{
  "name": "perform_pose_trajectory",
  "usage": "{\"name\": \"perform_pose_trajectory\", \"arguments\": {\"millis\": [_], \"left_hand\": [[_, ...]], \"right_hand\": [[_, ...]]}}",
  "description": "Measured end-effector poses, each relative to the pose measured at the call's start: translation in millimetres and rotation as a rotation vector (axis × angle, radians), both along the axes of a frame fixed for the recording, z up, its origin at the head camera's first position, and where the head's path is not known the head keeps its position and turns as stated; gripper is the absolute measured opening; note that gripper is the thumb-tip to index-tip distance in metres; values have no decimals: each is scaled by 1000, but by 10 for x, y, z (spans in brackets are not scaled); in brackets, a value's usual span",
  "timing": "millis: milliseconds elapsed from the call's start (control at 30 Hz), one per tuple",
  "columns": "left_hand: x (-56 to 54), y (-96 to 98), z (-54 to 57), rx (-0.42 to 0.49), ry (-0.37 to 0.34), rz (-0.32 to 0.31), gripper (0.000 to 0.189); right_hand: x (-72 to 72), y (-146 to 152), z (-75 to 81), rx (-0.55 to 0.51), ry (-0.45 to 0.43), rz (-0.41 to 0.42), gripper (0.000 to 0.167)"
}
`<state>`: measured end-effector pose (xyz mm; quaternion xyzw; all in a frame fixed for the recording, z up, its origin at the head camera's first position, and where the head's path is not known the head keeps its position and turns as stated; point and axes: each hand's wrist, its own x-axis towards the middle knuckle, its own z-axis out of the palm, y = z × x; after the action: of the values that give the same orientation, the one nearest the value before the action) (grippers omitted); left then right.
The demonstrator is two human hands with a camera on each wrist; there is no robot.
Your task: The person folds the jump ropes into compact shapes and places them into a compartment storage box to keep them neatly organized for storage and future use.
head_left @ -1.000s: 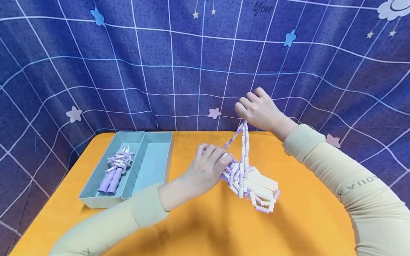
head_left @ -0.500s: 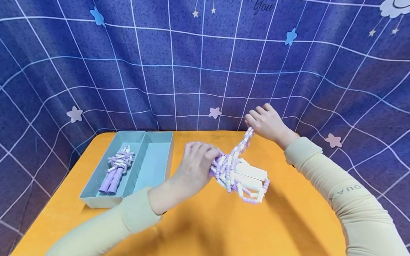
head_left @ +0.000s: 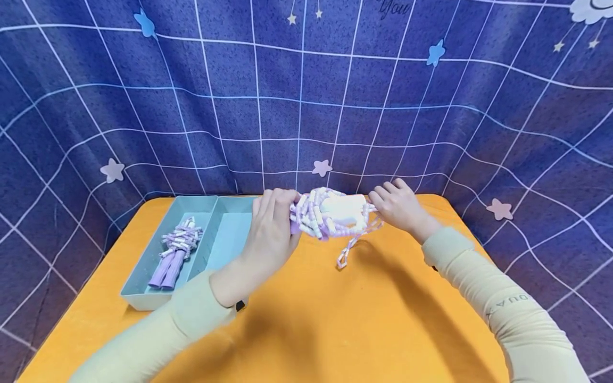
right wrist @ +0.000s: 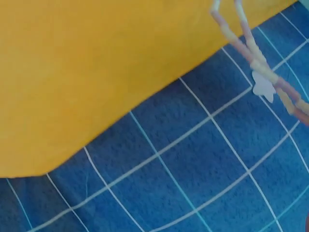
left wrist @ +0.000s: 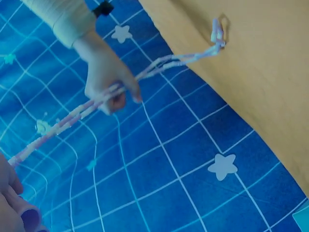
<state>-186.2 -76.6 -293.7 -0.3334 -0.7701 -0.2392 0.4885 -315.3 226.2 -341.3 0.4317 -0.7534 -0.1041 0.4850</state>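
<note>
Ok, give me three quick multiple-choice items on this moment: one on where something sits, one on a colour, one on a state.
1. Where is the bundled purple rope?
A. left compartment of the tray
B. right compartment
C. on the tabletop

2. What colour is the tabletop?
A. green
B. orange
C. white

3. How is the white and purple beaded rope held?
A. lying loose
B. one hand only
C. between both hands

Answers: 1 A, it lies left of the divider. 2 B, plainly orange. 3 C, the left hand and right hand grip its ends.
</note>
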Motion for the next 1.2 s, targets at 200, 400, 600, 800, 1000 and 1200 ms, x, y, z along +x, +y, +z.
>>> {"name": "perform_pose_trajectory", "arguments": {"millis": [200, 400, 600, 800, 1000, 1200], "left_hand": [[-101, -56, 58, 24, -34, 91, 48], [-218, -123, 63, 11, -64, 194, 51], [-380, -193, -23, -39, -97, 308, 52], [-554, -251, -127, -114, -44, 448, 40], [-671, -297, -199, -160, -40, 569, 27], [-742, -325, -265, -224, -44, 642, 26]], "right_hand": [[59, 3, -181, 41, -26, 6, 20], [133, -18, -338, 85, -32, 54, 22], [253, -83, -422, 169, -30, 112, 22], [396, -206, -330, 190, -22, 191, 21], [483, -294, -161, 219, -20, 224, 21], [565, -370, 85, 256, 32, 245, 21]]}}
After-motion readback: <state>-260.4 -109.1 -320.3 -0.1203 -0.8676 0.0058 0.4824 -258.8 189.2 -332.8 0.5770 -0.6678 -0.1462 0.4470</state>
